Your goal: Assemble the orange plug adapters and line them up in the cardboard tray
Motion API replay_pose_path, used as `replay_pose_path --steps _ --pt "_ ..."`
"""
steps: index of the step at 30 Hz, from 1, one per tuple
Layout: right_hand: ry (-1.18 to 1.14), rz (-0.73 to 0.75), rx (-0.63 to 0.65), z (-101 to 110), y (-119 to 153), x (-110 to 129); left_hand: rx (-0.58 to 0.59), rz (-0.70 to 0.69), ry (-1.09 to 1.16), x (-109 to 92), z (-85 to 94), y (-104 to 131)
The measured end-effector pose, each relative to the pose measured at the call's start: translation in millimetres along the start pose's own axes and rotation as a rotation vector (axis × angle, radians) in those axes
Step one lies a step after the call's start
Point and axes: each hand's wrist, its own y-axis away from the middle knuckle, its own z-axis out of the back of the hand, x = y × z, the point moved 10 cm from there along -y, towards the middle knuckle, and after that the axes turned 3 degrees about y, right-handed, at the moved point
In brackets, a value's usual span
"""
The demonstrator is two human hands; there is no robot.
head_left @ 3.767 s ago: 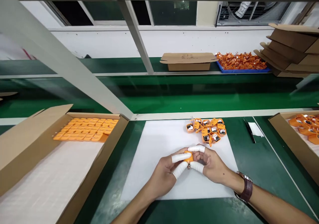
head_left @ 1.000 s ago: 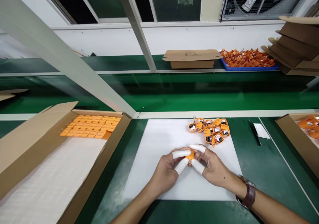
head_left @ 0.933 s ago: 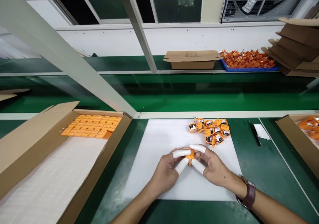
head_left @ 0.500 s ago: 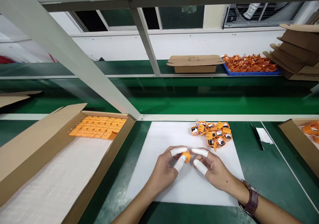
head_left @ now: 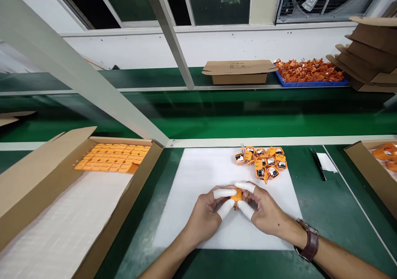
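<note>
Between my hands is a small orange plastic case (head_left: 237,196), held above a white sheet (head_left: 182,213). My left hand (head_left: 208,213) pinches it from the left with thumb and forefinger. From the other side, my right hand (head_left: 263,211) closes on it too, fingertips against its right edge. White finger cots cover both thumbs and forefingers. Just beyond, on the sheet, lies a cluster of open orange cases (head_left: 271,161) with dark and white parts inside. Fingers hide much of the held case.
To the left stands an open cardboard box (head_left: 136,188) with rows of orange pieces (head_left: 114,157). A black pen (head_left: 318,164) and white paper (head_left: 327,162) lie right. Another box (head_left: 369,180) sits at the right edge. A shelf behind carries a blue tray (head_left: 313,84) of orange parts.
My right hand has moved left and joined my left hand on the orange case. The case has turned, showing a smoother face. The camera view has shifted slightly.
</note>
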Motion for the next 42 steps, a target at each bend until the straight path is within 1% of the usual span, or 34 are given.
replay_pose_path --steps 4,8,11,14,16,18,23,26,30,32,35,38,42 --pt "-0.129 -0.073 0.018 -2 -2 -6 0.011 -0.039 -0.028 -3 -2.9 1" --pt "-0.320 -0.086 0.028 0 -3 -4 0.068 -0.099 -0.141 -15 -5.2 2" --pt "-0.401 -0.085 0.046 2 -3 -1 0.098 -0.232 -0.296 -31 -7.7 6" --pt "-0.403 -0.095 0.051 3 -3 0 0.049 -0.433 -0.513 -45 -11.4 12" --pt "-0.394 -0.094 0.048 3 -3 1 0.003 -0.532 -0.631 -47 -14.5 16" --pt "-0.386 -0.093 0.046 2 -3 1 -0.037 -0.578 -0.703 -45 -16.0 18" --pt "-0.397 -0.072 0.056 0 -4 2 -0.105 -0.616 -0.754 -45 -12.9 20" --pt "-0.355 -0.081 0.042 2 -4 -1 -0.127 -0.576 -0.767 -44 -8.0 17" --pt "-0.269 -0.087 0.000 5 -3 -3 -0.117 -0.514 -0.816 -44 -4.5 11" --pt "-0.204 -0.083 -0.020 7 -2 -3 -0.110 -0.513 -0.834 -46 -4.1 9" --pt "-0.126 -0.064 -0.016 7 -2 -2 -0.105 -0.534 -0.841 -48 -4.3 8" --pt "-0.104 -0.020 -0.017 7 -2 -1 -0.092 -0.535 -0.847 -46 -4.6 6" --pt "-0.124 -0.004 -0.030 7 -3 -4 -0.107 -0.484 -0.856 -39 0.5 4"
